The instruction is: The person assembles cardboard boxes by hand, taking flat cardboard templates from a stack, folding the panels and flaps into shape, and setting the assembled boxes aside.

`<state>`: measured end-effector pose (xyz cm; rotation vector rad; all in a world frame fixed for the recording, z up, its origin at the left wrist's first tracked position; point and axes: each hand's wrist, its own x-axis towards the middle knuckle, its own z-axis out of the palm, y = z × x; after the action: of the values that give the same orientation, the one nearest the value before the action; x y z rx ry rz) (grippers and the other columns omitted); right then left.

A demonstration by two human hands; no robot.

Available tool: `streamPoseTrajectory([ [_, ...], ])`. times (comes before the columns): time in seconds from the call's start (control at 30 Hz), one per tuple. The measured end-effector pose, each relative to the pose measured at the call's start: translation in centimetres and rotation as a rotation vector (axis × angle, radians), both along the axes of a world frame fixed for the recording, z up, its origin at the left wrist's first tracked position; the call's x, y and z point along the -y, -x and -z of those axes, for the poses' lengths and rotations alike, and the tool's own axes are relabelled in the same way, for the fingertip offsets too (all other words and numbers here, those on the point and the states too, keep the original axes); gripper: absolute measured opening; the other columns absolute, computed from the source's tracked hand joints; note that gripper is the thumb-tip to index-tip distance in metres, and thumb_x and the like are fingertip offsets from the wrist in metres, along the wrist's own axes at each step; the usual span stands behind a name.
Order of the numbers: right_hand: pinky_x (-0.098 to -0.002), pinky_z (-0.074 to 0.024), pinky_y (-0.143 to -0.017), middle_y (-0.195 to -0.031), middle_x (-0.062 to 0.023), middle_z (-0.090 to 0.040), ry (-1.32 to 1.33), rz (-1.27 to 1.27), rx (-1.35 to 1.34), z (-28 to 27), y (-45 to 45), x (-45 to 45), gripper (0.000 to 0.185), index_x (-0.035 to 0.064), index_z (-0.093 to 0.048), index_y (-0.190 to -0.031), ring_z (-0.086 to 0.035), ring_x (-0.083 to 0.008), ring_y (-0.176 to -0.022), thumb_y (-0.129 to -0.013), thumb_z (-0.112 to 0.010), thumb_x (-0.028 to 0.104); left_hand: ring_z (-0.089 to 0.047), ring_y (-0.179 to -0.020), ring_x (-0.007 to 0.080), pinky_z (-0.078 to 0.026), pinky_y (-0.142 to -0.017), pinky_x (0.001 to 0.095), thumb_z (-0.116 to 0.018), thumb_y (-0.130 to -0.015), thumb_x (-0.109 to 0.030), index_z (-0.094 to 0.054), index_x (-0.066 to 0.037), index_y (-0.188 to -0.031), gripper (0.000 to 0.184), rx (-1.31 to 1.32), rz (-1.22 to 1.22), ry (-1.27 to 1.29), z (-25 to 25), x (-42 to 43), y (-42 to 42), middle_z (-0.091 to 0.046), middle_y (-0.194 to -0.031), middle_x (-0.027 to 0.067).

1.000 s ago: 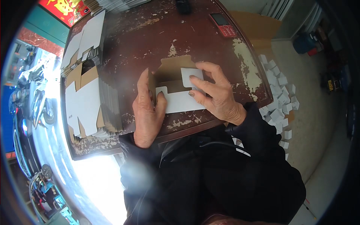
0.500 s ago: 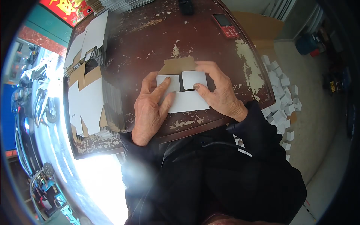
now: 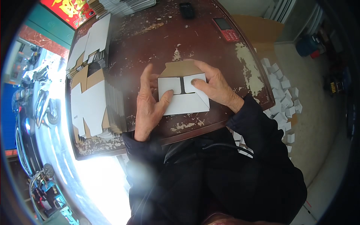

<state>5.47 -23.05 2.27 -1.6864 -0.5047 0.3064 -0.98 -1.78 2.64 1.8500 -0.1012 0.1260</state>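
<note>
A small white cardboard box [image 3: 186, 103] with a brown inner side lies at the front of the table. Its two white side flaps are folded inward with a dark gap between them, and a brown flap [image 3: 180, 68] stands raised at the far edge. My left hand [image 3: 149, 107] holds the box's left side, thumb on the left flap, index finger lifted away and other fingers beside the edge. My right hand [image 3: 217, 84] grips the right side, its thumb pressing the right flap and its fingers reaching to the brown flap. The fingertips there are partly hidden.
Stacks of flat white cardboard blanks [image 3: 88, 103] stand along the table's left side. A red phone [image 3: 227, 30] and a black object [image 3: 186, 10] lie at the back. Many small white boxes [image 3: 281, 101] are heaped on the floor, right of the worn table [image 3: 150, 45].
My left index finger has lifted off the left flap and now points away. My right thumb has shifted slightly up and left on the right flap. A diagonal fold now shows at the box's right corner.
</note>
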Motion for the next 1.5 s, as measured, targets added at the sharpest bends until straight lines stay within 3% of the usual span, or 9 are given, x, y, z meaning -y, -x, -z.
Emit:
streamPoseTrajectory([
  [0.1, -0.0266, -0.0476, -0.080, -0.123, -0.0116, -0.059, -0.024, -0.003, -0.047, 0.6, 0.3, 0.1, 0.048, 0.0015, -0.056, -0.127, -0.058, -0.0179, -0.098, -0.079, -0.052, -0.002, -0.051, -0.099, 0.0206, -0.043, -0.086, 0.0320, -0.059, -0.082, 0.003, -0.052, -0.008, -0.127, 0.047, 0.112, 0.043, 0.011, 0.5, 0.0, -0.2, -0.050, -0.118, 0.0088],
  [0.3, -0.0243, -0.0461, -0.078, -0.120, -0.0086, -0.060, -0.180, -0.096, -0.030, 1.5, -0.7, 0.1, 0.042, 0.0039, -0.065, -0.117, -0.057, -0.0158, -0.096, -0.078, -0.052, -0.004, -0.048, -0.106, 0.0203, -0.040, -0.091, 0.0308, -0.057, -0.082, 0.004, -0.055, -0.009, -0.125, 0.045, -0.019, 0.021, 0.138, 0.8, 0.0, 0.1, -0.048, -0.121, 0.0084],
  [0.47, -0.0266, -0.0449, -0.086, -0.124, -0.0079, -0.058, -0.165, -0.181, 0.080, 2.2, -1.1, 0.9, 0.039, 0.0067, -0.071, -0.109, -0.056, -0.0180, -0.104, -0.076, -0.051, -0.004, -0.050, -0.103, 0.0201, -0.041, -0.089, 0.0297, -0.054, -0.083, 0.005, -0.059, -0.010, -0.123, 0.043, 0.131, 0.068, -0.014, 1.7, -0.5, -0.2, -0.048, -0.123, 0.0081],
  [0.6, -0.0330, -0.0396, -0.100, -0.131, -0.0088, -0.056, -0.095, -0.313, 0.174, 1.1, -1.5, 1.3, 0.037, 0.0100, -0.072, -0.108, -0.050, -0.0203, -0.120, -0.076, -0.059, -0.001, -0.051, -0.099, 0.0189, -0.042, -0.085, 0.0270, -0.052, -0.083, 0.005, -0.063, -0.009, -0.115, 0.037, 0.123, 0.002, -0.078, 1.1, -0.1, 0.2, -0.050, -0.121, 0.0073],
  [0.8, -0.0344, -0.0385, -0.102, -0.132, -0.0086, -0.054, 0.003, -0.248, 0.234, 1.3, -0.8, 1.0, 0.037, 0.0108, -0.071, -0.110, -0.049, -0.0221, -0.122, -0.073, -0.072, 0.005, -0.053, -0.097, 0.0178, -0.043, -0.082, 0.0257, -0.058, -0.083, 0.003, -0.061, -0.007, -0.113, 0.032, 0.083, -0.012, -0.056, 0.9, -0.1, 0.1, -0.052, -0.120, 0.0074],
  [0.97, -0.0341, -0.0421, -0.097, -0.129, -0.0101, -0.053, 0.020, -0.199, 0.228, 0.8, -0.3, 1.0, 0.035, 0.0083, -0.072, -0.107, -0.052, -0.0238, -0.116, -0.074, -0.080, 0.017, -0.053, -0.099, 0.0181, -0.044, -0.083, 0.0265, -0.066, -0.083, -0.003, -0.058, -0.007, -0.119, 0.037, -0.050, 0.150, 0.107, 0.1, -0.9, -0.3, -0.053, -0.119, 0.0087],
  [1.13, -0.0333, -0.0455, -0.091, -0.119, -0.0116, -0.056, 0.096, -0.182, 0.238, -0.1, 0.0, 0.9, 0.042, 0.0075, -0.067, -0.115, -0.056, -0.0252, -0.105, -0.075, -0.077, 0.014, -0.055, -0.097, 0.0202, -0.046, -0.083, 0.0303, -0.071, -0.081, -0.009, -0.053, -0.009, -0.125, 0.048, -0.227, 0.170, -0.150, -1.1, -1.1, -0.9, -0.054, -0.117, 0.0105],
  [1.27, -0.0319, -0.0455, -0.086, -0.112, -0.0096, -0.058, 0.330, -0.113, 0.165, -2.0, 0.6, 0.2, 0.054, 0.0070, -0.059, -0.126, -0.057, -0.0239, -0.098, -0.074, -0.074, 0.008, -0.058, -0.090, 0.0240, -0.048, -0.080, 0.0341, -0.072, -0.079, -0.012, -0.051, -0.011, -0.126, 0.052, 0.011, 0.124, -0.247, -0.5, -0.8, -1.2, -0.055, -0.109, 0.0113],
  [1.5, -0.0354, -0.0466, -0.076, -0.102, -0.0121, -0.059, 0.569, -0.160, 0.369, -2.9, 0.6, -0.5, 0.058, 0.0061, -0.052, -0.132, -0.058, -0.0284, -0.084, -0.077, -0.070, 0.008, -0.058, -0.086, 0.0280, -0.048, -0.078, 0.0375, -0.072, -0.078, -0.014, -0.052, -0.013, -0.126, 0.052, -0.031, 0.189, -0.597, -2.1, -0.6, -1.8, -0.055, -0.104, 0.0122],
])
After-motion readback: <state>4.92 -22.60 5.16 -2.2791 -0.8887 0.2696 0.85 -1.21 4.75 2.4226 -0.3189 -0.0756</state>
